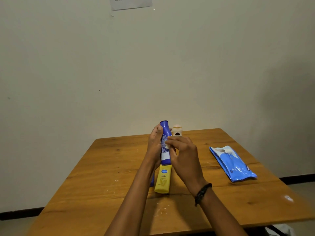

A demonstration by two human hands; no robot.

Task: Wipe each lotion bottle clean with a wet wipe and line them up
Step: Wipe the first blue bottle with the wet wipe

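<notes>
Near edge, bottom right: something pale under the table (85,176), too cropped to identify. Both bare forearms reach in over the near half. There's a dark beaded bracelet (202,192) on the right wrist.

Yellow lotion bottle (162,179) lies flat at mid-table, between the forearms. Its far end is overlapped in view by the held bottle. Just left of it is a blue sliver (152,181), mostly hidden behind the left forearm, so I can't tell what it is.

Left grip (154,145) is wrapped round the blue lotion bottle (165,142), holding it off the table, near upright with the cap end up. Right grip (184,155) pinches a small white wet wipe (167,147) against the bottle's label side.

Wet wipe pack (231,163), blue, lies flat on the right side of the table, well apart from the hands. The flap at its far end is lifted, with white showing.

Cream bottle (177,131) stands upright near the far edge, just behind the hands. The right fingers block its lower part.

Surface: orange-brown wood with a plank seam across it and white scuffs (160,212) near the front centre.

Room: plain off-white wall (68,65), dark skirting (20,214) at floor level on both sides. Paper sheet (131,3) is stuck high on the wall and cut off by the frame, print too small to read.
</notes>
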